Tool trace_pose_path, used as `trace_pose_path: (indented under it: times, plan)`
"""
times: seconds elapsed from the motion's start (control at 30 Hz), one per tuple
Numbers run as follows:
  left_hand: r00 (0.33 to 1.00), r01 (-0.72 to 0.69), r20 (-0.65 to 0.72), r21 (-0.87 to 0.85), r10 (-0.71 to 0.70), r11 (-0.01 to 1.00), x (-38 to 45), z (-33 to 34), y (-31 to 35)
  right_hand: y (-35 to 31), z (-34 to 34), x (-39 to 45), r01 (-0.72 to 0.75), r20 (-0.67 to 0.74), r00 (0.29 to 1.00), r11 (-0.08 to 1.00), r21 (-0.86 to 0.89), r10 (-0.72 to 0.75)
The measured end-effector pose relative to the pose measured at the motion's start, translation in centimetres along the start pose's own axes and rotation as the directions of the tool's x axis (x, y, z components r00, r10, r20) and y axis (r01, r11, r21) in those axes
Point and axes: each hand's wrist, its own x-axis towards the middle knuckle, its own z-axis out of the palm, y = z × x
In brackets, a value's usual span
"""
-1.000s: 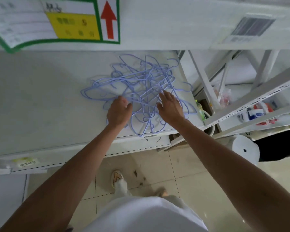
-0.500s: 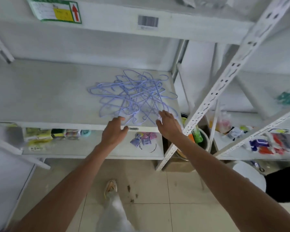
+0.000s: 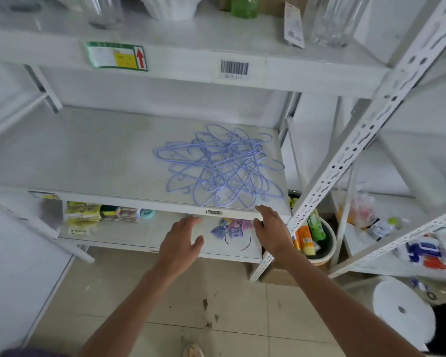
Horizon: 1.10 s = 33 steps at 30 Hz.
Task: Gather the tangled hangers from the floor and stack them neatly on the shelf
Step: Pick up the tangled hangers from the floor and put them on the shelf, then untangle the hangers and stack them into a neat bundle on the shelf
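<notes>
A tangled heap of lilac wire hangers [image 3: 216,166] lies on the right part of the white middle shelf [image 3: 88,155]. My left hand [image 3: 180,240] hovers in front of and below the shelf's front edge, fingers relaxed, holding nothing. My right hand [image 3: 271,228] is at the shelf's front edge just below the heap, fingers straight, with nothing in it. Neither hand touches the hangers.
A slotted white upright [image 3: 350,150] slants past the shelf's right corner. The lower shelf holds small packets [image 3: 232,228] and yellow packs [image 3: 83,215]. A bucket with bottles [image 3: 312,235] stands right of it. Glass jars [image 3: 330,19] are on the top shelf. A white roll [image 3: 402,310] sits on the tiled floor.
Both hands have let go of the hangers and drawn back off the shelf to its front edge. My view has pulled back and risen, taking in the whole rack.
</notes>
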Motion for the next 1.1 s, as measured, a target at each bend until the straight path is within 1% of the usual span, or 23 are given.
trace_pose_path:
  times: [0.1,0.2,0.33,0.43,0.5,0.63,0.73,0.83,0.97,1.1]
  plan:
    - [1.000,0.008,0.001,-0.006,-0.008,1.000,2.5,-0.3,-0.3,0.8,-1.0,0.0,-0.001,-0.030,1.000,0.999,-0.042,0.000]
    - [1.000,-0.025,0.010,-0.012,0.026,1.000,4.6,0.0,0.4,0.9,-2.0,0.8,-0.016,-0.081,0.997,0.999,-0.050,0.012]
    - [0.997,-0.068,0.039,-0.005,0.068,0.998,5.8,0.7,1.1,0.4,-2.4,2.7,-0.017,-0.101,0.995,0.999,-0.036,0.014]
    - [0.996,-0.082,0.048,0.019,0.081,0.996,6.9,1.0,0.8,-0.3,-2.4,5.6,0.022,-0.102,0.994,0.999,-0.031,-0.025]
    - [0.997,-0.072,0.037,0.031,0.071,0.997,7.8,1.1,0.3,-0.7,-2.6,8.2,0.042,-0.081,0.996,0.999,-0.021,-0.043]
    - [0.998,-0.022,-0.053,0.011,0.022,1.000,9.3,1.7,0.5,-1.2,-3.2,13.9,-0.050,-0.021,0.999,0.998,-0.030,0.050]
    - [0.997,-0.044,-0.056,0.047,0.047,0.998,11.1,2.1,2.3,-1.1,-3.9,18.0,-0.019,0.002,1.000,0.996,-0.092,0.019]
    - [0.998,0.017,-0.063,0.041,-0.014,0.999,13.0,2.1,4.6,-0.8,-3.9,21.2,-0.022,0.080,0.996,0.991,-0.133,0.033]
    - [0.991,0.106,-0.088,0.030,-0.103,0.994,15.1,2.6,6.4,-0.2,-3.6,24.1,-0.019,0.119,0.992,0.986,-0.164,0.039]
    - [0.979,0.154,-0.135,-0.013,-0.155,0.988,16.2,3.6,7.2,0.3,-2.6,24.1,0.096,0.089,0.993,0.968,-0.231,-0.077]
